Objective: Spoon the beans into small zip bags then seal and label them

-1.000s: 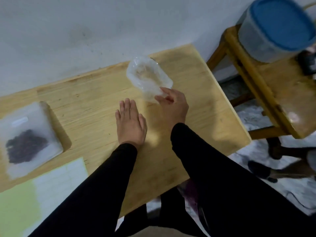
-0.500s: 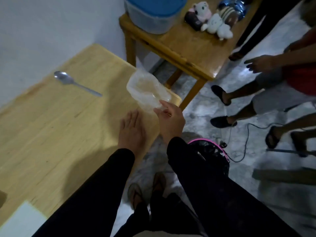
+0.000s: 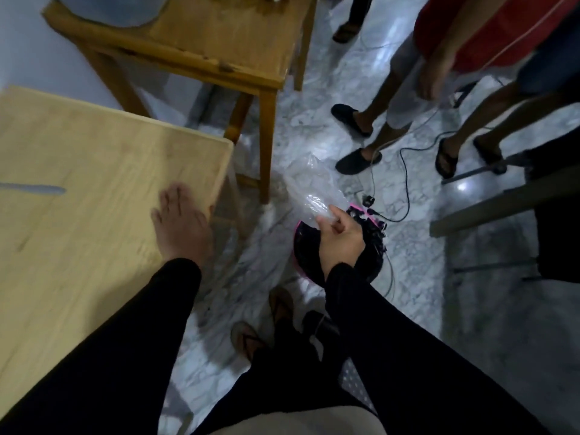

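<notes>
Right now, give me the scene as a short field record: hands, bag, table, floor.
left hand: flat, palm down, on the light wooden table near its right edge
right hand: off the table, pinching a clear plastic bag
bag: looks empty, held above a pink-rimmed bin with a black liner
spoon: only the handle shows, at the left edge, blurred
second table: darker wood, behind
floor: marble, cable, bystanders' legs

Left hand lies flat on the table corner; right hand pinches a clear bag (crumpled) over a pink-rimmed bin.
</notes>
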`<state>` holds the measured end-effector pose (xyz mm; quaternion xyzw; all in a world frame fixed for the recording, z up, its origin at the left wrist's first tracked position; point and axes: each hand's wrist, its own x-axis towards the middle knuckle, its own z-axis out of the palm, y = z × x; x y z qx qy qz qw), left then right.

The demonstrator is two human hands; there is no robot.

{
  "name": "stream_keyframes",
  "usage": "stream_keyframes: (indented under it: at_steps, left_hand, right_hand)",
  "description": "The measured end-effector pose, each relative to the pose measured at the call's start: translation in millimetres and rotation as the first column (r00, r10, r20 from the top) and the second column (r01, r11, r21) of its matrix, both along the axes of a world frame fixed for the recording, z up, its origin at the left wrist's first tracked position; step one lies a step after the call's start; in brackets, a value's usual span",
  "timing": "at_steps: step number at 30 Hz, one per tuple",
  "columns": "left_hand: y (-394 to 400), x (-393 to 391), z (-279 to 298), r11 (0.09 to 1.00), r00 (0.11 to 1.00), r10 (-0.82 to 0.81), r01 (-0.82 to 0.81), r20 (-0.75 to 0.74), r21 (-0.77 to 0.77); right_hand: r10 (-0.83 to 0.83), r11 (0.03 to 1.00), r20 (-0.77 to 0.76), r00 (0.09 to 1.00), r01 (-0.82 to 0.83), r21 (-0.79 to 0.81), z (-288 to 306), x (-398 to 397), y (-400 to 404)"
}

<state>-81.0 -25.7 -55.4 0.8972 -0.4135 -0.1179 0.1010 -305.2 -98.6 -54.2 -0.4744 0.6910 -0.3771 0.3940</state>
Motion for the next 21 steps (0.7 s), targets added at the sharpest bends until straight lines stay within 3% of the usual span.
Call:
stream_keyframes:
  at_steps: [5, 8, 13, 17, 21]
  left_hand:
    - [-1, -10, 0, 0.998, 0.998, -0.052, 0.053, 0.024, -0.026]
    - [0, -18, -2, 0.992, 0.993, -0.110, 0.112, 0.029, -0.060]
    - [6, -29, 5, 0.988, 0.989, -0.146, 0.145, -0.006, -0.045]
    - [18, -34, 9, 0.985, 0.985, -0.161, 0.156, -0.062, -0.078]
    - [48, -37, 6, 0.976, 0.969, -0.211, 0.201, -0.131, -0.084]
  right_hand:
    - [-0.025, 0.997, -0.121, 0.992, 0.032, 0.063, -23, -37, 1]
    - [0.063, 0.981, -0.235, 0.970, -0.017, 0.194, -28, -48, 2]
    - [0.239, 0.951, -0.346, 0.907, -0.146, 0.273, -26, -49, 9]
    - [0.503, 0.835, -0.408, 0.762, -0.305, 0.458, -17, -40, 13]
    - [0.731, 0.647, -0.317, 0.605, -0.464, 0.606, -5, -37, 28]
